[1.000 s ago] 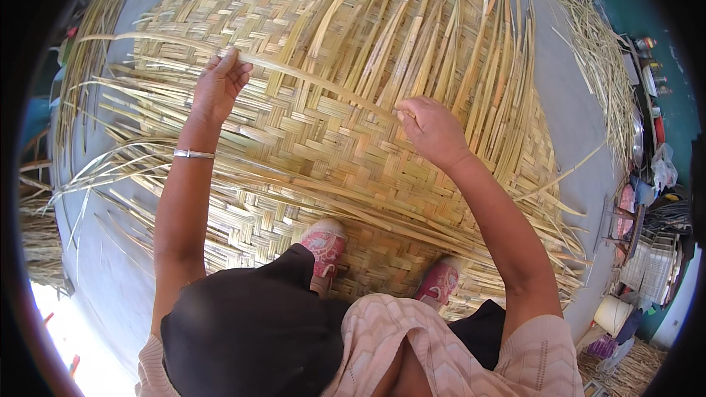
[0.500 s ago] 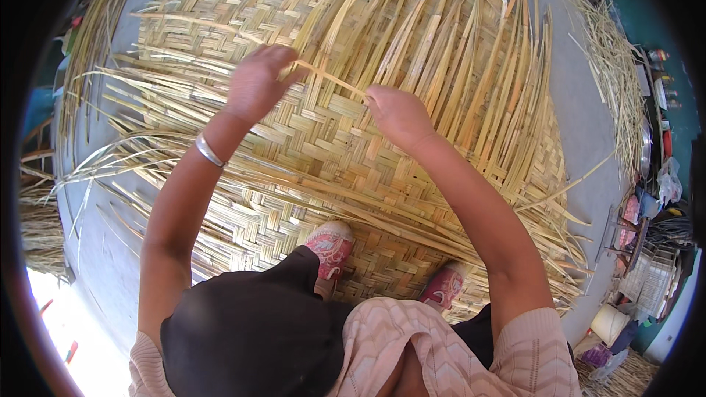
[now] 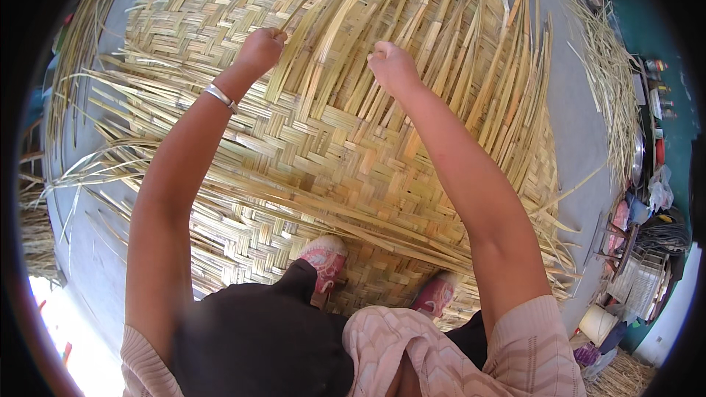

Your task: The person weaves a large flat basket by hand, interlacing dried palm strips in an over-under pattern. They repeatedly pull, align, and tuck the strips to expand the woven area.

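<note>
Below me spreads a half-woven mat (image 3: pixel 346 143) of flat, straw-coloured split strips. My left hand (image 3: pixel 262 50), with a silver bangle at its wrist, is closed above the far left part of the weave, beside a bundle of loose strips (image 3: pixel 323 48). To its right, my right hand (image 3: pixel 392 66) is also closed, thumb and fingers pinched together over the long strips (image 3: pixel 434 51) that fan toward the far edge. Whatever thin piece either hand holds is hidden by the fingers or blends into the mat. No strip shows stretched between the hands.
My shoes (image 3: pixel 323 259) stand on the mat's near part. Loose strip ends (image 3: pixel 110 151) stick out at the left. More cut strips lie on the grey floor, a pile (image 3: pixel 607 77) at the right and a bundle (image 3: pixel 92 37) at the left. Household clutter lines the right wall.
Both hands have moved slightly farther away. My left hand has closed from loosely spread fingers. The thin strip that ran between the hands no longer shows there.
</note>
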The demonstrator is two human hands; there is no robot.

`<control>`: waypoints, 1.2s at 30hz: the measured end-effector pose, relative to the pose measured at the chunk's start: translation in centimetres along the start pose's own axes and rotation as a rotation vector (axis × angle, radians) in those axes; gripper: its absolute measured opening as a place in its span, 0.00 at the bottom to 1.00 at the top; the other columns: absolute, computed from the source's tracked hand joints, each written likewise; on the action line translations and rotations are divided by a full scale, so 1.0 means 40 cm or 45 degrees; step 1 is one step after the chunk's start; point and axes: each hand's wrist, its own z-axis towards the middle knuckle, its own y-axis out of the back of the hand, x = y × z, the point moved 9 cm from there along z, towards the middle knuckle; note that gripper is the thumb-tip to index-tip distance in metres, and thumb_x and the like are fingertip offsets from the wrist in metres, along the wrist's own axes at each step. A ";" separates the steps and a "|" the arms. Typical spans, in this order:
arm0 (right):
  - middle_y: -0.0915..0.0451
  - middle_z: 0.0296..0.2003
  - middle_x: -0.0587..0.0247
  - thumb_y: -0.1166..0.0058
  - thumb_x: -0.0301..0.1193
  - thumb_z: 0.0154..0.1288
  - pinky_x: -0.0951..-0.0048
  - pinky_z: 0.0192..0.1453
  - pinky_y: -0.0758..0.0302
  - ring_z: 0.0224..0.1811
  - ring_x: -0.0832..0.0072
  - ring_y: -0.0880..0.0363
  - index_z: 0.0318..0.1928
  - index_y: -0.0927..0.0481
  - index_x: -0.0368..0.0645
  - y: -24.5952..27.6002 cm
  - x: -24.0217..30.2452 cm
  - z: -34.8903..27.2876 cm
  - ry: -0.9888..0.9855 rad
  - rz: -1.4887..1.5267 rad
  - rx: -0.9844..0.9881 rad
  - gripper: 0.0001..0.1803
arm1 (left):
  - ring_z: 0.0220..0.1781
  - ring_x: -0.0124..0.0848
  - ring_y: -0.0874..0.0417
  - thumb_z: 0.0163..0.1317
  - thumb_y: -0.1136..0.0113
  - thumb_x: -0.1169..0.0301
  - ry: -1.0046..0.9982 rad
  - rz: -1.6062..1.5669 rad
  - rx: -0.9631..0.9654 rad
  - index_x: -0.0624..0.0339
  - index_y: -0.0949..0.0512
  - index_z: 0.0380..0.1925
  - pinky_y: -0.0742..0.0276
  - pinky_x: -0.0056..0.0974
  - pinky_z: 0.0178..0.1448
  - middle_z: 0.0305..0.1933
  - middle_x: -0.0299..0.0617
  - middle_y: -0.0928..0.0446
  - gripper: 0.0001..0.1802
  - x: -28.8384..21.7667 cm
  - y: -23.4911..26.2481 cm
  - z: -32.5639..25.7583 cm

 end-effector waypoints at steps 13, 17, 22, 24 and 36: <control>0.22 0.41 0.58 0.39 0.31 0.62 0.70 0.41 0.26 0.37 0.70 0.24 0.50 0.27 0.36 -0.067 0.034 0.039 -0.305 1.036 0.242 0.19 | 0.27 0.27 0.21 0.65 0.47 0.71 0.494 -0.683 0.545 0.65 0.20 0.38 0.23 0.29 0.30 0.30 0.41 0.22 0.10 0.012 -0.079 0.001; 0.25 0.53 0.55 0.40 0.32 0.64 0.62 0.61 0.32 0.54 0.67 0.27 0.58 0.32 0.34 -0.068 0.072 -0.010 -0.126 1.334 0.492 0.26 | 0.30 0.27 0.20 0.62 0.43 0.72 0.482 -0.769 0.448 0.65 0.21 0.36 0.22 0.30 0.34 0.32 0.41 0.21 0.07 -0.017 -0.065 -0.016; 0.21 0.48 0.56 0.45 0.33 0.64 0.58 0.68 0.36 0.56 0.65 0.25 0.56 0.28 0.37 -0.080 0.074 0.010 -0.238 1.695 0.323 0.21 | 0.31 0.28 0.20 0.63 0.42 0.71 0.525 -1.015 0.550 0.67 0.22 0.37 0.20 0.32 0.36 0.33 0.41 0.21 0.09 -0.059 -0.060 -0.059; 0.20 0.45 0.55 0.49 0.37 0.66 0.57 0.63 0.31 0.52 0.63 0.23 0.53 0.27 0.38 -0.047 0.113 0.026 -0.061 1.836 0.424 0.20 | 0.31 0.28 0.20 0.64 0.42 0.70 0.512 -1.080 0.561 0.67 0.22 0.37 0.19 0.32 0.37 0.33 0.41 0.21 0.09 -0.068 -0.056 -0.065; 0.22 0.49 0.43 0.66 0.46 0.76 0.59 0.49 0.18 0.50 0.58 0.20 0.54 0.29 0.30 -0.041 0.171 0.040 -0.007 1.850 0.765 0.28 | 0.38 0.30 0.17 0.68 0.48 0.69 0.526 -1.189 0.553 0.68 0.23 0.43 0.16 0.35 0.45 0.37 0.44 0.19 0.12 -0.091 -0.045 -0.079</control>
